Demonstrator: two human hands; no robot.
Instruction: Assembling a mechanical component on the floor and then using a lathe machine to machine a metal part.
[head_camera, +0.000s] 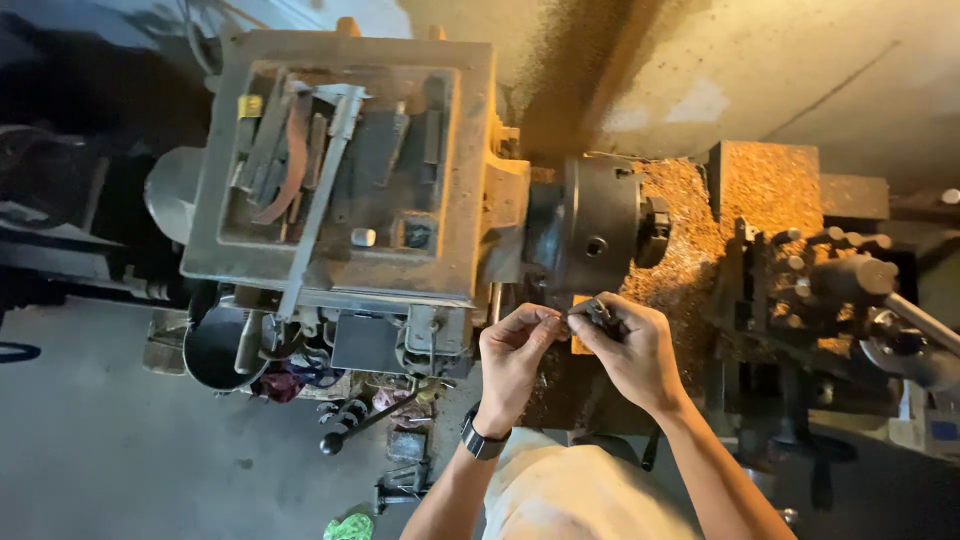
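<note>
Just below the lathe chuck (598, 222), left hand (512, 358) and right hand (630, 350) both pinch a small dark part (598, 312); left of the chuck, the headstock tray (215, 255) holds a caliper (325, 190) and files (290, 150).

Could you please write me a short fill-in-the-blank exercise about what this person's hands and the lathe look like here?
1. The left hand and right hand pinch a small dark part in front of the lathe's round ____.
2. A black watch sits on the ____ wrist.
3. The caliper lies in the tray on ____ of the headstock.

Missing words: chuck; left; top
</note>
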